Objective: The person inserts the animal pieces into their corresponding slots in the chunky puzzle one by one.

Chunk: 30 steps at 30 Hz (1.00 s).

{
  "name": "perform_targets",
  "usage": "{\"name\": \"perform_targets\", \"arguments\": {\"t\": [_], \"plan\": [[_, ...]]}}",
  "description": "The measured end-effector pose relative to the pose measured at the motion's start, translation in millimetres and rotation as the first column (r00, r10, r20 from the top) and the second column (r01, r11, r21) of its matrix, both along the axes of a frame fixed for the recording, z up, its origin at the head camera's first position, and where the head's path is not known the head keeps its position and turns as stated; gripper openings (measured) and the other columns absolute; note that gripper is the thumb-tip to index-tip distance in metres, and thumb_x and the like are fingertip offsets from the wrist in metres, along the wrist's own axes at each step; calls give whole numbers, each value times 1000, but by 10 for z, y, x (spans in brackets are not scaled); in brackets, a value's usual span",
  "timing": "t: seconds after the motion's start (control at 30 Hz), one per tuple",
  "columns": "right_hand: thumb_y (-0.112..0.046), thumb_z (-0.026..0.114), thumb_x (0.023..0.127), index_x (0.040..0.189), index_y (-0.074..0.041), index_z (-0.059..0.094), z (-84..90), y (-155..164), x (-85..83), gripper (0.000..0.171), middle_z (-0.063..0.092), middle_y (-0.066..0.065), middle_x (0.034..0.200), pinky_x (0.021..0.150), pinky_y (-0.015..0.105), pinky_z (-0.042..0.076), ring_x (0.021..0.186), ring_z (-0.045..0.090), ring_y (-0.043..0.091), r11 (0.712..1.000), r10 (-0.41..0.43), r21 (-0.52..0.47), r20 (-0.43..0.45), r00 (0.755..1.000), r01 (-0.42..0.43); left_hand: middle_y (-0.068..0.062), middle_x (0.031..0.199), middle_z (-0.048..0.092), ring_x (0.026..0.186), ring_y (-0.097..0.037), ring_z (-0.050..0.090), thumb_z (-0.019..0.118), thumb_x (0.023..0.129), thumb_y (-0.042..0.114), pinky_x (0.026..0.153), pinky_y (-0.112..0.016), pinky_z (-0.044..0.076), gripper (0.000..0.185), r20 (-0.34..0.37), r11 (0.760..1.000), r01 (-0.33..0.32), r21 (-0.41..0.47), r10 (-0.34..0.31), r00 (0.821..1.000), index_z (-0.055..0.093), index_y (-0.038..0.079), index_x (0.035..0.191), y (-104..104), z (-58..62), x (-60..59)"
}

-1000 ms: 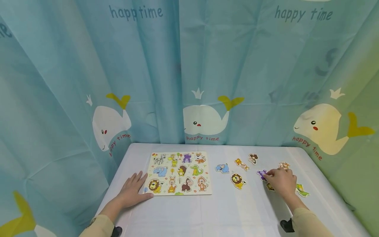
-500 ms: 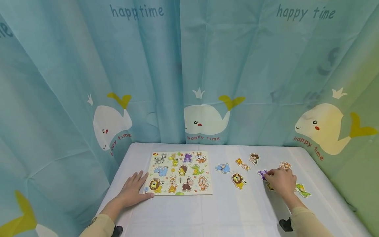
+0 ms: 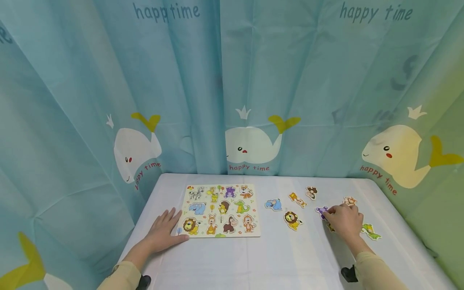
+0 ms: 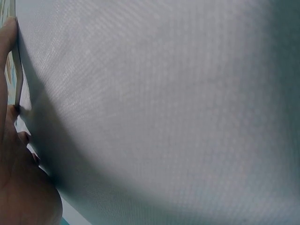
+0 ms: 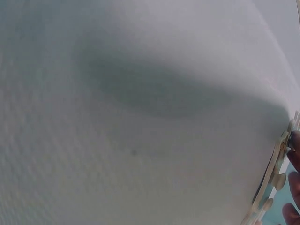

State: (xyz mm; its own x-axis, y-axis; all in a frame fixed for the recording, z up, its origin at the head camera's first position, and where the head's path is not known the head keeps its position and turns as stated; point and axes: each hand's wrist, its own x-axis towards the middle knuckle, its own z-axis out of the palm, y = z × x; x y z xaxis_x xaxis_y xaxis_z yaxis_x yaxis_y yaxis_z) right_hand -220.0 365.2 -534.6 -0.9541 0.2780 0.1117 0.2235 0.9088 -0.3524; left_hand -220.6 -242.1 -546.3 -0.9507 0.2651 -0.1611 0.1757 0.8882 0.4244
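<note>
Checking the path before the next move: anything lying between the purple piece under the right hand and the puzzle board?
Yes. The lion piece and blue elephant piece lie on the table between the purple piece, touched by the right hand, and the puzzle board.

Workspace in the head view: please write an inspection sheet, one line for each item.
Surface: table under a pale cloth.
Job's things: puzzle board with animal pictures; purple piece beside the right hand.
Clutter: loose elephant piece, lion piece, green piece, a few more by the right hand.
Hands: left hand flat, touching the board's corner; right hand over the pieces, fingers at the purple piece, grip unclear.
Cables: nothing seen.
Surroundings: whale curtain behind and on both sides.
</note>
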Motion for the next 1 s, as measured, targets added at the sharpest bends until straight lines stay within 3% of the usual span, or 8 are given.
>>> {"name": "perform_targets", "arguments": {"t": [0.4,0.6,0.83,1.0], "plan": [[-20,75,90,91,0,78,-53,-24,9,20,65,20,97,82,64,35,103,46,46,999,37,10,-75,997,-36,-25,166,20,152,-50,10,71,84,66,122,-66,8,107,2,1000,-2,4,2,1000,31,3,160,13,20,-3],[-19,78,88,92,-4,80,-102,-59,-27,16,67,19,100,84,63,35,105,47,43,995,103,28,-119,988,-100,-25,166,20,152,-50,10,71,84,66,122,-66,8,107,7,1000,-4,1,4,1000,30,3,160,22,48,-1],[-19,80,86,91,-8,82,-91,-76,-25,12,67,18,101,89,66,33,110,46,46,979,202,15,-121,972,-201,-25,166,20,152,-51,10,72,84,65,121,-67,9,106,10,1000,-2,1,2,1000,30,3,160,21,56,7],[-20,81,86,89,-8,81,-87,-107,-5,12,67,18,102,87,64,35,107,46,43,982,189,7,-94,977,-189,-26,166,20,152,-51,10,72,85,64,121,-67,9,106,8,1000,-2,3,2,1000,31,3,160,20,57,19]]}}
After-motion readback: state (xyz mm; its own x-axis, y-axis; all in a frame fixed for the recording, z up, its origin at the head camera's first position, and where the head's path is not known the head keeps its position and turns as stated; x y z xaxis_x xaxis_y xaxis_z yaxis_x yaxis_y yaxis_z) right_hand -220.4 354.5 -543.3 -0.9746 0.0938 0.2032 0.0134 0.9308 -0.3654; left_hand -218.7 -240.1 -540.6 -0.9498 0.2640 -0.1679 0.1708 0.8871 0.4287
